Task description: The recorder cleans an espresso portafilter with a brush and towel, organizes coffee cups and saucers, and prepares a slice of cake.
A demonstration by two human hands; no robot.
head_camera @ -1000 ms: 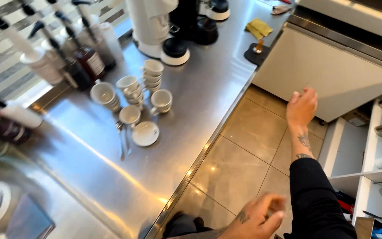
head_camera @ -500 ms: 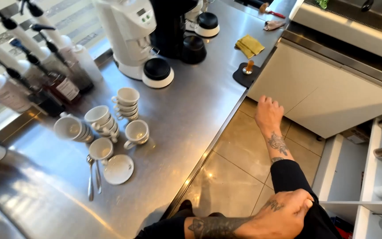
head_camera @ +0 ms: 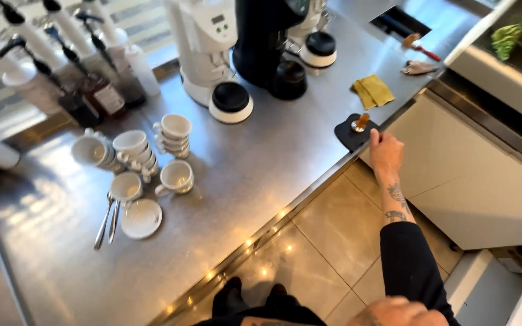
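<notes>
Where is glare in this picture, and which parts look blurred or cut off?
Head view: daylight glares on the steel counter near the cups, small light spots along its front edge; the right hand by the tamper is fairly sharp; the left hand is cropped at the bottom edge and soft.

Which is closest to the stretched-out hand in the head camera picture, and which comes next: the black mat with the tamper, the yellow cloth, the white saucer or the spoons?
From the right hand:
1. Black mat with the tamper, at the counter edge, right by the fingers.
2. Yellow cloth, farther back on the counter.
3. White saucer, far off to the left.
4. Spoons, just left of the saucer.
</notes>
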